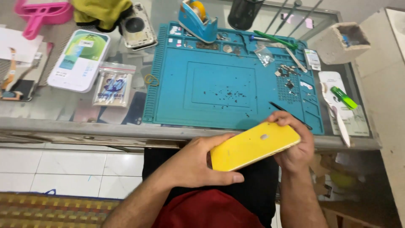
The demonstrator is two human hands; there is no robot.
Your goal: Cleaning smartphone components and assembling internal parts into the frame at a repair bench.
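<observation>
While held over the lap just below the near edge of the glass table (84, 128), yellow phone (254, 145) lying back up, tilted, right end higher, off the table entirely. Left hand (198, 162) clamped on the phone's lower left end, thumb along the bottom edge, fingers under. Right hand (295, 145) closed around the upper right end, fingers curled over the top corner. Open room between table edge and knees; white floor tiles (63, 169) bare to the left. Blue work mat (219, 84) just beyond the hands, middle mostly free, specks scattered on it. Thin black tool (280, 109) near the right fingers at the mat's lower right. Tape dispenser (196, 21) at the mat's far edge, green marker (344, 98) well apart to the right.
</observation>
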